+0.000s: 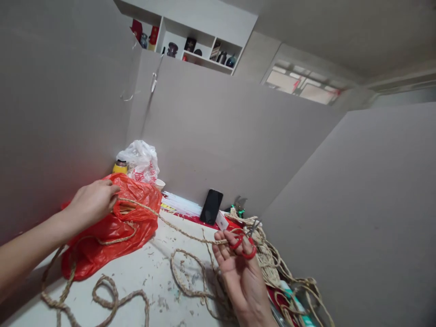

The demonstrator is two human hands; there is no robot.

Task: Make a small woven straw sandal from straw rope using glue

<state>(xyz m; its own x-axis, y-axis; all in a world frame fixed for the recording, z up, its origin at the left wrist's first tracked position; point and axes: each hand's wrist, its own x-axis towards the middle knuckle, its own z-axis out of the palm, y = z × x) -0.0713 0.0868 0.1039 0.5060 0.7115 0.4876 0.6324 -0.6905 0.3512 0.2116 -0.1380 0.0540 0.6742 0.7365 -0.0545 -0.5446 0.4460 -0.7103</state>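
Observation:
My left hand [95,200] is closed in a pinch on a braided straw rope [173,227], above an orange-red plastic bag [136,225]. From there the rope runs across to my right hand [240,277], sagging slightly. Palm up, that hand has red-handled scissors [248,250] hooked on its curled fingers, blades pointing away. The rope meets these fingers; how firmly they grip it cannot be made out. More braid [117,302] lies in loops on the white tabletop [166,290], and some hangs over the bag.
A heap of pale cord [272,263] lies at the right. Along the back are a black phone [211,206], green-handled pliers [240,206], a white plastic bag [141,159], a yellow jar [120,167] and a paper cup [159,184]. Grey partitions [211,131] enclose the table. Straw scraps litter it.

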